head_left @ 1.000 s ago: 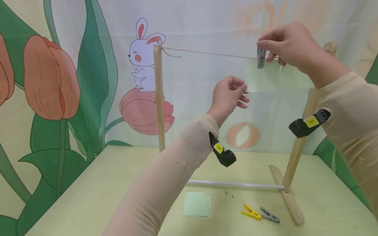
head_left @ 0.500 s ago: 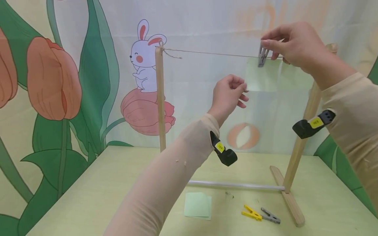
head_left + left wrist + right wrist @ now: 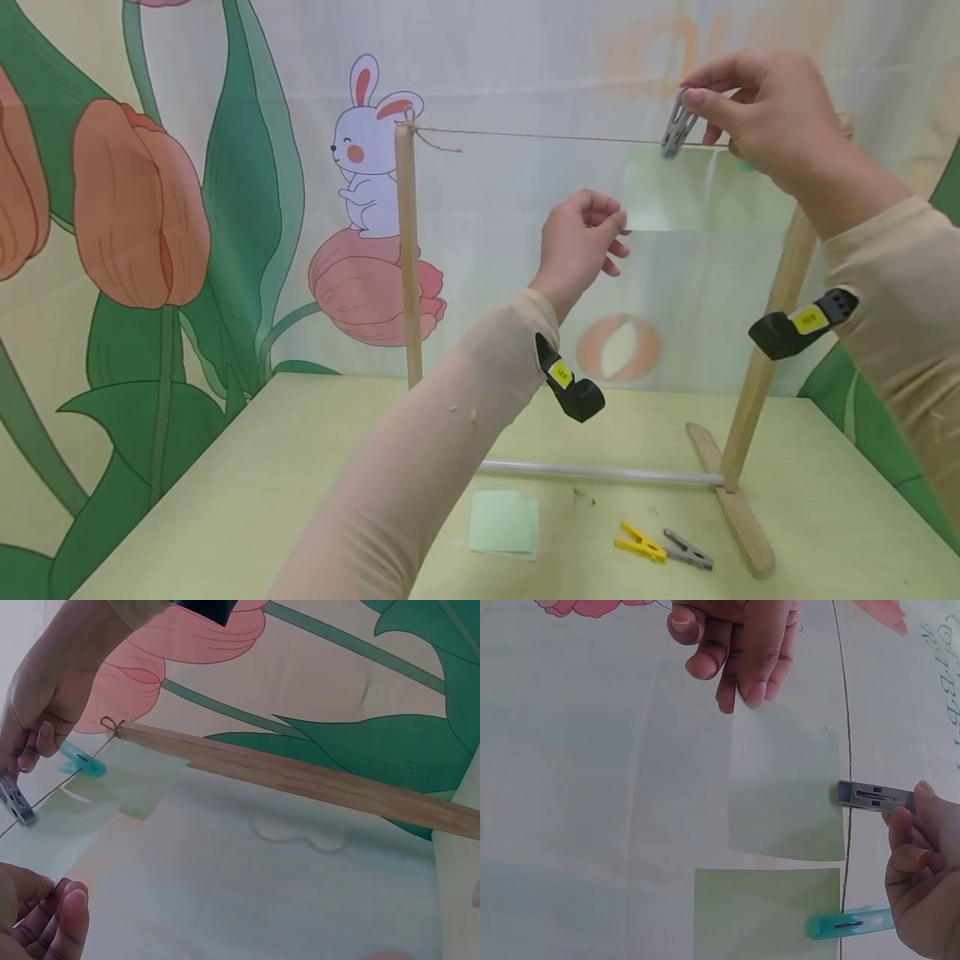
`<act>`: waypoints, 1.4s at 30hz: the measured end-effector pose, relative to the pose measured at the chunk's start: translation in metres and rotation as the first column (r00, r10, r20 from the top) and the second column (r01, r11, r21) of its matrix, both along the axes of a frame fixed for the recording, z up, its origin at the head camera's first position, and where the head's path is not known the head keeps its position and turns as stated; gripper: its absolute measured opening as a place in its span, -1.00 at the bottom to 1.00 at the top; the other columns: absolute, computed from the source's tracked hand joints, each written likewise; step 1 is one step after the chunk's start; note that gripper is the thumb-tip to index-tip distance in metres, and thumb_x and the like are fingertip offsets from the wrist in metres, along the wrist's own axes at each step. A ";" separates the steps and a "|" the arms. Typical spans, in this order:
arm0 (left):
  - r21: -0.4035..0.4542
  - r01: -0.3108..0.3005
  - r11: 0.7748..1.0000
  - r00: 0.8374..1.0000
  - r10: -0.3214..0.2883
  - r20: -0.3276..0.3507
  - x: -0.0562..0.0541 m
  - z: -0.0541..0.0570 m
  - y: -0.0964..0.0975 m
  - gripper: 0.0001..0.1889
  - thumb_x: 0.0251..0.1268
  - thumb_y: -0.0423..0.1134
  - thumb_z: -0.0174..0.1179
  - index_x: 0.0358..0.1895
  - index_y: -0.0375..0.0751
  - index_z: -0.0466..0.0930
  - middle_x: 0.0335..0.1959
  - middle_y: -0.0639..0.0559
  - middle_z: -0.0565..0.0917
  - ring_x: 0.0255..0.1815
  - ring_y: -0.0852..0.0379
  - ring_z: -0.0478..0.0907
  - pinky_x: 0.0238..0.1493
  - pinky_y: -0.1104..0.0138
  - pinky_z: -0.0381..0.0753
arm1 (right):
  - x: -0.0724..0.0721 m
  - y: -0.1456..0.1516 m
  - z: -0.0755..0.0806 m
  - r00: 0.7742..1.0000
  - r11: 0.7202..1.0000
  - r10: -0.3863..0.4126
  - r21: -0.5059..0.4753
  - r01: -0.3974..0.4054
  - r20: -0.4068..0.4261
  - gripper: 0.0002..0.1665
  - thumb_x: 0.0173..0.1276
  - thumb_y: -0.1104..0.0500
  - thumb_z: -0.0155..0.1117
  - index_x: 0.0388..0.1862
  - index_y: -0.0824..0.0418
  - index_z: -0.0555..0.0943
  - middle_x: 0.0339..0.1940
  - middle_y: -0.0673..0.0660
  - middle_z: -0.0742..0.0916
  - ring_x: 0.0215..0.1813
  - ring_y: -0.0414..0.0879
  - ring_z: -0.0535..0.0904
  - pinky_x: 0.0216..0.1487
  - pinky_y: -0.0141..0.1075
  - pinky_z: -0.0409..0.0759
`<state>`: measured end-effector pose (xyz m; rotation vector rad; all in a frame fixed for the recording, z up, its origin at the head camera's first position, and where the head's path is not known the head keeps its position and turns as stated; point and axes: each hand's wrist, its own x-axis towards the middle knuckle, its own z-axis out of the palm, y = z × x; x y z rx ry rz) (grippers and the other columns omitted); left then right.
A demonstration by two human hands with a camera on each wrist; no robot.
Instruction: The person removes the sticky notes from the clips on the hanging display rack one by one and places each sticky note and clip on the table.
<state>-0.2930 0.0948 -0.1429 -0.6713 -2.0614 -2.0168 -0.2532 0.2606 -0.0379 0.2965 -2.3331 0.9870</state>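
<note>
My left hand pinches the lower left corner of a pale green paper square that hangs just below a thin string. With thumb and fingers my right hand grips a grey clothespin by its handle end. The clothespin leans to the right, its tip over the string and the paper's top edge. Beside this sheet, a second green paper hangs from the string by a teal clothespin, which my right hand mostly hides in the head view.
Wooden posts carry the string at both ends, joined low down by a white rod. On the table lie a small stack of green paper, a yellow clothespin and another grey clothespin. A printed backdrop hangs behind.
My right hand has shifted slightly right, tilting the grey clothespin from nearly upright to leaning right, its tip a little higher. The left hand has stayed at the paper's corner.
</note>
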 end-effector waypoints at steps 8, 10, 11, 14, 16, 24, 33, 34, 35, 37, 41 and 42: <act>-0.026 -0.009 1.000 1.000 0.009 0.002 0.000 -0.002 -0.001 -0.91 0.38 -0.34 0.13 -0.14 -0.26 0.51 -0.29 -0.09 0.68 -0.57 0.20 0.57 -0.63 0.43 0.60 | 0.000 0.000 -0.006 0.996 0.997 -0.001 -0.075 -0.006 -0.093 -0.62 0.37 -0.04 0.18 0.11 0.01 0.62 -0.34 -0.24 0.59 -0.41 -0.27 0.45 -0.55 -0.55 0.34; -0.027 -0.008 1.000 1.000 0.008 0.000 0.000 -0.003 -0.001 -0.91 0.38 -0.34 0.12 -0.14 -0.26 0.51 -0.30 -0.08 0.68 -0.58 0.21 0.57 -0.63 0.43 0.60 | -0.001 0.000 -0.006 0.994 0.995 0.001 -0.098 -0.012 -0.110 -0.64 0.37 -0.02 0.20 0.09 0.01 0.63 -0.35 -0.23 0.59 -0.43 -0.28 0.45 -0.56 -0.54 0.32; -0.026 -0.007 1.000 1.000 0.007 -0.001 0.000 -0.003 -0.001 -0.91 0.38 -0.34 0.12 -0.14 -0.26 0.51 -0.29 -0.09 0.69 -0.58 0.20 0.57 -0.63 0.43 0.60 | -0.001 0.000 -0.006 0.993 0.994 0.004 -0.110 -0.017 -0.117 -0.66 0.36 0.00 0.20 0.08 0.01 0.63 -0.35 -0.23 0.59 -0.44 -0.28 0.45 -0.56 -0.53 0.31; -0.028 -0.008 1.000 1.000 0.008 -0.003 0.000 -0.003 -0.001 -0.91 0.38 -0.34 0.12 -0.14 -0.26 0.51 -0.30 -0.09 0.68 -0.55 0.16 0.59 -0.64 0.43 0.59 | -0.003 0.000 -0.007 0.991 0.991 0.009 -0.128 -0.027 -0.137 -0.71 0.35 0.03 0.23 0.02 0.01 0.65 -0.37 -0.22 0.60 -0.48 -0.30 0.45 -0.60 -0.52 0.28; -0.032 -0.012 0.999 1.000 0.012 -0.004 -0.001 -0.003 -0.002 -0.91 0.38 -0.33 0.12 -0.14 -0.25 0.51 -0.31 -0.08 0.68 -0.54 0.15 0.60 -0.64 0.43 0.59 | -0.003 -0.001 -0.007 0.990 0.990 0.017 -0.137 -0.036 -0.138 -0.73 0.35 0.04 0.24 0.00 0.01 0.66 -0.37 -0.22 0.60 -0.49 -0.31 0.45 -0.60 -0.53 0.29; -0.043 -0.020 0.999 1.000 0.020 -0.007 -0.002 -0.004 -0.004 -0.90 0.38 -0.33 0.13 -0.12 -0.26 0.52 -0.31 -0.05 0.67 -0.57 0.20 0.57 -0.63 0.43 0.59 | 0.000 -0.001 -0.007 0.982 0.959 0.124 -0.237 -0.155 -0.139 -0.89 0.32 0.13 0.27 -0.20 0.00 0.68 -0.41 -0.16 0.62 -0.52 -0.29 0.45 -0.63 -0.55 0.29; -0.057 -0.030 0.998 0.999 0.029 -0.017 -0.008 -0.009 -0.011 -0.89 0.38 -0.32 0.13 -0.12 -0.25 0.51 -0.28 -0.08 0.67 -0.53 0.13 0.60 -0.63 0.44 0.59 | 0.002 0.005 -0.005 0.974 0.922 0.157 -0.330 -0.204 -0.165 -0.89 0.27 0.14 0.32 -0.23 0.06 0.68 -0.42 -0.10 0.65 -0.56 -0.26 0.45 -0.65 -0.55 0.34; -0.058 -0.033 0.998 0.999 0.032 -0.015 -0.008 -0.011 -0.012 -0.89 0.38 -0.32 0.13 -0.12 -0.25 0.51 -0.28 -0.08 0.67 -0.51 0.10 0.62 -0.63 0.43 0.60 | 0.002 0.006 -0.005 0.975 0.922 0.151 -0.332 -0.199 -0.165 -0.88 0.26 0.13 0.33 -0.22 0.06 0.68 -0.41 -0.10 0.66 -0.56 -0.26 0.46 -0.64 -0.56 0.35; -0.058 -0.035 0.998 0.999 0.034 -0.013 -0.009 -0.012 -0.013 -0.90 0.38 -0.32 0.13 -0.12 -0.25 0.51 -0.28 -0.08 0.67 -0.50 0.09 0.62 -0.63 0.43 0.60 | 0.003 0.007 -0.005 0.976 0.924 0.144 -0.332 -0.192 -0.164 -0.86 0.26 0.11 0.33 -0.20 0.06 0.68 -0.40 -0.10 0.66 -0.55 -0.25 0.46 -0.63 -0.56 0.36; -0.060 -0.040 0.997 0.999 0.039 -0.012 -0.010 -0.014 -0.015 -0.90 0.37 -0.32 0.13 -0.12 -0.24 0.52 -0.28 -0.08 0.68 -0.49 0.06 0.64 -0.62 0.43 0.60 | 0.004 0.009 -0.006 0.978 0.924 0.134 -0.338 -0.182 -0.160 -0.82 0.25 0.08 0.34 -0.18 0.06 0.68 -0.38 -0.11 0.66 -0.53 -0.25 0.47 -0.61 -0.56 0.36; -0.058 -0.041 0.997 0.999 0.039 -0.034 -0.012 -0.017 -0.022 -0.90 0.37 -0.33 0.13 -0.12 -0.25 0.53 -0.29 -0.08 0.67 -0.50 0.08 0.63 -0.62 0.41 0.61 | 0.008 0.010 -0.008 0.979 0.925 0.107 -0.342 -0.163 -0.175 -0.77 0.24 0.04 0.34 -0.14 0.04 0.68 -0.37 -0.15 0.67 -0.50 -0.25 0.47 -0.61 -0.57 0.35; -0.056 -0.042 0.998 0.998 0.040 -0.041 -0.011 -0.018 -0.025 -0.89 0.37 -0.33 0.13 -0.12 -0.25 0.53 -0.30 -0.08 0.67 -0.51 0.09 0.63 -0.62 0.41 0.61 | 0.009 0.010 -0.009 0.977 0.922 0.109 -0.350 -0.168 -0.184 -0.77 0.23 0.04 0.35 -0.15 0.04 0.68 -0.38 -0.15 0.67 -0.51 -0.25 0.46 -0.62 -0.57 0.34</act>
